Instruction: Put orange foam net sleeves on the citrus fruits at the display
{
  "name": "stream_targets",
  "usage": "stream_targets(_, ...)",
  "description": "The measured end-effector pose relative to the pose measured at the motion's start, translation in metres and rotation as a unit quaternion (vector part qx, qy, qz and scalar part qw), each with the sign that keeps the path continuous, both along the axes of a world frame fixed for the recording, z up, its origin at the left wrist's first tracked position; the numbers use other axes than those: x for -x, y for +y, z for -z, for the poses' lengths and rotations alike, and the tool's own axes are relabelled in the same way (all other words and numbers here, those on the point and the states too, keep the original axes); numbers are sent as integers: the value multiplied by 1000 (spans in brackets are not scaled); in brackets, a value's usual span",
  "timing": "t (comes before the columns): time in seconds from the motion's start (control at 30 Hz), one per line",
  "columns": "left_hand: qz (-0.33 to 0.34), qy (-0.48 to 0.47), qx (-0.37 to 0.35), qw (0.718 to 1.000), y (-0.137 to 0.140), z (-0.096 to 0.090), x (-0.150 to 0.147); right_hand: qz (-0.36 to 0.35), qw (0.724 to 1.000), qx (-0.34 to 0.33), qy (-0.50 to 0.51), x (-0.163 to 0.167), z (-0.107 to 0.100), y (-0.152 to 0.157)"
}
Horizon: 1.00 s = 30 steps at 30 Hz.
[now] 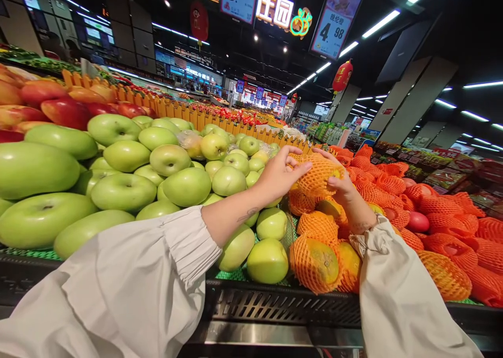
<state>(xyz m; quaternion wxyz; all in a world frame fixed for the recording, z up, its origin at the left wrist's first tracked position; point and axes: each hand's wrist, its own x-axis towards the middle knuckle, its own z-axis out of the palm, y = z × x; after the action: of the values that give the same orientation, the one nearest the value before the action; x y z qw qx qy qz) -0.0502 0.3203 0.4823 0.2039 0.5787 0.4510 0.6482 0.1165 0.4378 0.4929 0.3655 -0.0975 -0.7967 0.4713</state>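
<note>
My left hand (281, 170) and my right hand (340, 182) hold one yellow-orange fruit in an orange foam net (316, 175) between them. The left fingers lie over its far left side, with the thumb across the top. From the right, my other thumb presses near a bare patch of skin; the rest of those fingers are mostly hidden behind it. Below lies a pile of similar netted fruits (320, 263), some with greenish-yellow skin showing. Green apples (188, 186) are heaped beside my left forearm.
Red-netted fruits (451, 211) fill the right side. Red apples (66, 109) sit at the far left. A black slotted rail (275, 305) runs along the stand's front, and a low yellow picket divider (220, 122) along its back. Price signs (334, 20) hang overhead.
</note>
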Motion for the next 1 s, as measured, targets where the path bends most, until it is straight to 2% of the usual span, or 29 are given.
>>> stream_targets(0.17, -85, 38, -9, 996, 5, 2, 8, 12, 1000, -21, -2, 0, 0, -4)
stream_targets(0.3, -99, 120, 38, 987, 9, 2, 12, 18, 1000, 11, 22, 2, 3, 0)
stream_targets(0.4, -115, 180, 12, 977, 4, 1, 10, -3, 997, 41, 62, 4, 5, 2)
stream_targets(0.47, -106, 200, -20, 974, -2, 1, 7, -20, 994, 69, 84, 6, 5, 3)
stream_targets(0.6, -41, 253, -51, 965, -9, 3, 2, -44, 988, 124, 80, 8, 6, 1)
stream_targets(0.7, -21, 304, -46, 951, -9, 6, -1, -61, 989, 124, 51, 10, 10, -1)
stream_targets(0.8, -36, 320, -37, 946, -7, 8, -2, -62, 992, 105, 22, 9, 13, -3)
stream_targets(0.87, -67, 321, -56, 943, -7, 8, -3, -48, 994, 101, 13, 8, 11, -2)
stream_targets(0.93, -106, 317, -82, 939, -6, 8, -4, -3, 995, 100, 24, 6, 7, 5)
stream_targets(1.0, -146, 309, -103, 934, -7, 7, -4, 103, 989, 93, 50, 3, 4, 23)
